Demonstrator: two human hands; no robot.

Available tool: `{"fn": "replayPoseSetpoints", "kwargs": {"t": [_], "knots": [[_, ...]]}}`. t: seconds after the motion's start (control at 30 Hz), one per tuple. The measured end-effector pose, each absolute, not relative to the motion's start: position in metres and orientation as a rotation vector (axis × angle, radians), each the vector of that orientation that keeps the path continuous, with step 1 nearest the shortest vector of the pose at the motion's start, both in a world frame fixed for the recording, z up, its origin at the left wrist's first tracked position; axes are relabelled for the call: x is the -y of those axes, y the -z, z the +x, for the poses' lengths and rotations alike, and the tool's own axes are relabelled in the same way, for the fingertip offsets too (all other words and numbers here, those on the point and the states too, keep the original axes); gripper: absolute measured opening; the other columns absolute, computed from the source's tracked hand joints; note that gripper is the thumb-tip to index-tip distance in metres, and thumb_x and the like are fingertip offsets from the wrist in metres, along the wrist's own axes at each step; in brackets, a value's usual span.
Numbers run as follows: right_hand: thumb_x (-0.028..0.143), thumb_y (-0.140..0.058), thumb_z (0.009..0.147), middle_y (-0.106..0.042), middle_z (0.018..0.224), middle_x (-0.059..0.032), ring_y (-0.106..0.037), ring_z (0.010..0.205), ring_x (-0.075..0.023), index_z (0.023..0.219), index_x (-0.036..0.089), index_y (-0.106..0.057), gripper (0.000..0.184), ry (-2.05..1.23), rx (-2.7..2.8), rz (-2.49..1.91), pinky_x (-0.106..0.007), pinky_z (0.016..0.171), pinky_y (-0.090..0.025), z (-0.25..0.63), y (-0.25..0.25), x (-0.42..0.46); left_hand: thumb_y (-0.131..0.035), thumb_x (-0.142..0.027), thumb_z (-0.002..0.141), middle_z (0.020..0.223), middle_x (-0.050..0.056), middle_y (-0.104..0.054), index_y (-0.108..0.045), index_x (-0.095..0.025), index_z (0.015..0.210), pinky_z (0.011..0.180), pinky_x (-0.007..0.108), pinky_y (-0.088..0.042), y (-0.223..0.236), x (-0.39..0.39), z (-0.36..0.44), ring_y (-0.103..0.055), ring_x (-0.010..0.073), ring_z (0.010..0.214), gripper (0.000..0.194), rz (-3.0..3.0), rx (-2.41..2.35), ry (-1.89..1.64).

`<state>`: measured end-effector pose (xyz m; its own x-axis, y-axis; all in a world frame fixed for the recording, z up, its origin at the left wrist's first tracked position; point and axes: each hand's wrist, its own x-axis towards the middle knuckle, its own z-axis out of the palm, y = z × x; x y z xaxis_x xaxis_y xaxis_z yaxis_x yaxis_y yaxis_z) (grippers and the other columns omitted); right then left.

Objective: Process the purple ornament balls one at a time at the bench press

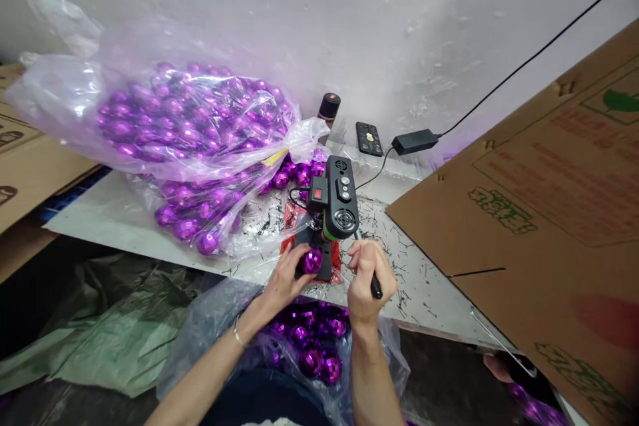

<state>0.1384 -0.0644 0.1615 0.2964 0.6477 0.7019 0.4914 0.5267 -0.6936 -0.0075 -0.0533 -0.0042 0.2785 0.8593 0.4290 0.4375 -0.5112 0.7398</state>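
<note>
In the head view a small black bench drill press (341, 198) stands on the table, with a red switch on its side. My left hand (286, 275) has its thumb and fingers around a shiny purple ball ornament (312, 260), held on the machine's dark base (323, 263) below the head. At the machine's right side, my right hand (370, 276) is wrapped round a black-ended lever handle (376, 287). Red material (289, 218) lies under the base. Whatever tool sits above the ball is hidden by the machine's head.
A big clear bag of purple balls (194, 113) lies at the left, and an open bag (312, 339) of more hangs below the table edge. Dark shavings litter the white table (399, 259). A phone (369, 139), power adapter (415, 141), dark-capped container (329, 107) and large carton (539, 213) are nearby.
</note>
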Motion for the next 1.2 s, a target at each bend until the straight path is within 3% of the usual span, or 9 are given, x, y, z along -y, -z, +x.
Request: {"fn": "replayPoseSetpoints", "kwargs": {"t": [0.13,0.17,0.27,0.33,0.57,0.77,0.9,1.07,1.2], "knots": [[0.014,-0.044,0.104,-0.055,0.066,0.0018,-0.06,0.069,-0.0146,0.069,0.022,-0.051,0.037,-0.05,1.388,-1.092,-0.03,0.064,-0.043,0.137,-0.145,0.066,-0.078,-0.07,0.081,0.168,0.022,-0.04,-0.025,-0.023,0.168,0.126,0.061,-0.039,0.007,0.08,-0.028,-0.04,0.041,0.156,0.112,2.092,-1.164,-1.019],[0.013,-0.044,0.104,-0.055,0.066,0.0018,-0.061,0.069,-0.0147,0.068,0.022,-0.051,0.037,-0.033,1.389,-1.084,-0.03,0.063,-0.043,0.137,-0.14,0.066,-0.074,-0.073,0.083,0.171,0.023,-0.035,-0.02,-0.022,0.169,0.126,0.059,-0.04,0.004,0.072,-0.032,-0.037,0.0405,0.158,0.114,2.051,-1.204,-1.013],[0.013,-0.043,0.103,-0.053,0.064,0.0022,-0.061,0.068,-0.0145,0.068,0.022,-0.05,0.037,-0.026,1.362,-1.07,-0.028,0.059,-0.041,0.136,-0.133,0.066,-0.042,-0.054,0.108,0.169,0.018,-0.042,-0.033,-0.021,0.165,0.128,0.053,-0.038,-0.02,0.005,-0.037,-0.042,0.0312,0.157,0.067,1.876,-1.441,-1.081],[0.013,-0.043,0.103,-0.052,0.064,0.0024,-0.062,0.068,-0.0143,0.068,0.022,-0.05,0.037,-0.032,1.359,-1.069,-0.027,0.058,-0.041,0.136,-0.132,0.066,-0.035,-0.041,0.11,0.161,0.02,-0.052,-0.047,-0.014,0.155,0.128,0.055,-0.036,-0.041,-0.057,-0.037,-0.046,0.0321,0.154,0.054,1.797,-1.641,-1.123],[0.01,-0.043,0.102,-0.056,0.068,0.0011,-0.062,0.07,-0.0144,0.069,0.022,-0.052,0.036,-0.03,1.402,-1.058,-0.028,0.059,-0.043,0.139,-0.125,0.067,-0.06,-0.028,0.099,0.146,0.028,-0.058,-0.059,-0.013,0.139,0.11,0.068,-0.047,-0.073,-0.165,-0.026,-0.059,0.0472,0.135,0.042,1.907,-1.984,-0.916],[0.011,-0.043,0.102,-0.053,0.065,0.0018,-0.062,0.071,-0.0151,0.068,0.023,-0.051,0.037,-0.025,1.39,-1.032,-0.028,0.062,-0.044,0.138,-0.124,0.065,-0.066,-0.022,0.094,0.136,0.03,-0.061,-0.055,-0.01,0.138,0.105,0.061,-0.052,-0.071,-0.153,-0.035,-0.066,0.0458,0.126,0.047,1.875,-1.954,-0.842],[0.011,-0.043,0.102,-0.055,0.068,0.0015,-0.062,0.071,-0.0147,0.07,0.022,-0.051,0.036,-0.045,1.396,-1.027,-0.029,0.062,-0.044,0.138,-0.124,0.064,-0.07,-0.031,0.091,0.125,0.018,-0.069,-0.057,-0.015,0.135,0.101,0.054,-0.058,-0.079,-0.134,-0.052,-0.071,0.0349,0.112,0.049,1.621,-1.743,-1.04],[0.012,-0.044,0.103,-0.055,0.067,0.0011,-0.061,0.069,-0.0154,0.069,0.022,-0.052,0.036,-0.034,1.365,-1.026,-0.03,0.061,-0.043,0.136,-0.123,0.063,-0.07,-0.043,0.09,0.13,0.013,-0.068,-0.06,-0.022,0.14,0.075,0.037,-0.066,-0.077,-0.071,-0.077,-0.074,0.0244,0.097,0.056,1.248,-1.394,-1.164],[0.014,-0.044,0.104,-0.055,0.065,0.0014,-0.061,0.07,-0.0157,0.068,0.023,-0.051,0.037,-0.039,1.365,-1.041,-0.032,0.065,-0.044,0.135,-0.133,0.062,-0.079,-0.048,0.084,0.126,0.012,-0.072,-0.052,-0.023,0.149,0.085,0.036,-0.064,-0.059,-0.014,-0.075,-0.075,0.0248,0.101,0.075,1.328,-1.347,-1.186]]}}
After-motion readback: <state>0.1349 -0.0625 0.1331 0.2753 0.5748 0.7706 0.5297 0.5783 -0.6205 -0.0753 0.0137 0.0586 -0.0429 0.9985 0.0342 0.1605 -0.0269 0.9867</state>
